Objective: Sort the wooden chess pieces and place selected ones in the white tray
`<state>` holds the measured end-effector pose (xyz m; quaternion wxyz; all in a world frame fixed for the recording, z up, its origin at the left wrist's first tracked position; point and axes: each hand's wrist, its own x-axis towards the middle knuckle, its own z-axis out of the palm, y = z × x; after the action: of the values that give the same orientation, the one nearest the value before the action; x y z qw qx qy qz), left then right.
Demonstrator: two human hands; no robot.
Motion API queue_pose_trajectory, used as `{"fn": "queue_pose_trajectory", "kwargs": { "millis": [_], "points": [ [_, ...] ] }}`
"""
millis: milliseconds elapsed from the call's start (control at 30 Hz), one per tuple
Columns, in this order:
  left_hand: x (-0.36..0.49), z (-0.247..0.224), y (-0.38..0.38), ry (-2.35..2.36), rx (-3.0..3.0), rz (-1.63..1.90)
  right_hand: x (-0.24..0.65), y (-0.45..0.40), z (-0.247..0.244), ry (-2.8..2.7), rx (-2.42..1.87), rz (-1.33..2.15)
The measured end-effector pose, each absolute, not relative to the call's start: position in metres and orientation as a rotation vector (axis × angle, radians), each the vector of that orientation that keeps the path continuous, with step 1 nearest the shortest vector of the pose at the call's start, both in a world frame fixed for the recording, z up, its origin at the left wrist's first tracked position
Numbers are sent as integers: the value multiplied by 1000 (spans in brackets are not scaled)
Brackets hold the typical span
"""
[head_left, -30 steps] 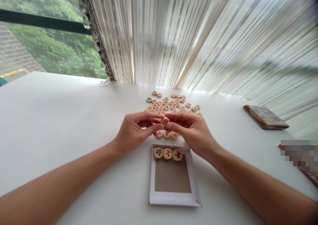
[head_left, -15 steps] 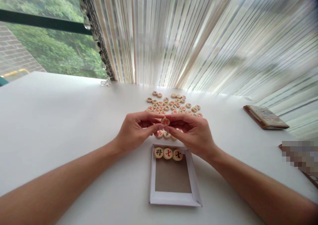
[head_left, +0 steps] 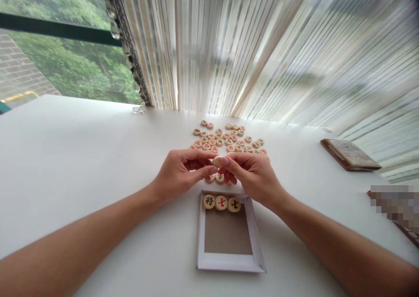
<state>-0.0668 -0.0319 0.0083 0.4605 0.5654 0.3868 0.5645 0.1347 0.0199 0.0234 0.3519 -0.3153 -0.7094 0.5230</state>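
The right hand (head_left: 257,174) pinches a round wooden piece (head_left: 217,161) between its thumb and fingers, with the thumb lying over the near face. The visible part of that face looks plain, and the thumb hides the rest. The left hand (head_left: 176,174) faces it with forefinger and thumb parted, the forefinger tip at the edge of the piece; whether it bears any weight cannot be told. A grip by the edge, with both hands so close, probably lets the piece be turned while it is kept steady.

On the near side of the hands, a shallow tray (head_left: 225,262) sits on the white surface (head_left: 114,157). Three marked discs (head_left: 221,202) stand side by side along its far wall, faces up, two with black characters and one with red. Pushed up to that wall, they seem to be kept in line by it, and the nearer floor of the tray is bare.

Beyond the hands, many loose discs (head_left: 219,142) lie spread in a loose cluster, probably so their characters can be read. Well to the right of the right hand lies a flat brown-edged box or book (head_left: 350,154).
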Motion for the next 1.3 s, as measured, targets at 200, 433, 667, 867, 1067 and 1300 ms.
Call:
{"fn": "queue_pose_trajectory", "kwargs": {
  "millis": [200, 433, 667, 867, 1067, 1300],
  "points": [
    [-66, 7, -33, 950, 1425, 1368, 132, 18, 29, -1841, -854, 1458],
    [-66, 8, -34, 937, 1586, 1358, 131, 17, 28, -1796, -852, 1515],
    [-65, 11, -35, 912, 1627, 1351, 133, 17, 34, -1798, -836, 1546],
    [-66, 10, -33, 915, 1547, 1361, 133, 19, 31, -1678, -778, 1677],
    [-66, 7, -31, 908, 1441, 1391, 133, 21, 27, -1604, -760, 1767],
    [-66, 5, -33, 902, 1408, 1390, 130, 18, 33, -1608, -814, 1777]
  ]
}}
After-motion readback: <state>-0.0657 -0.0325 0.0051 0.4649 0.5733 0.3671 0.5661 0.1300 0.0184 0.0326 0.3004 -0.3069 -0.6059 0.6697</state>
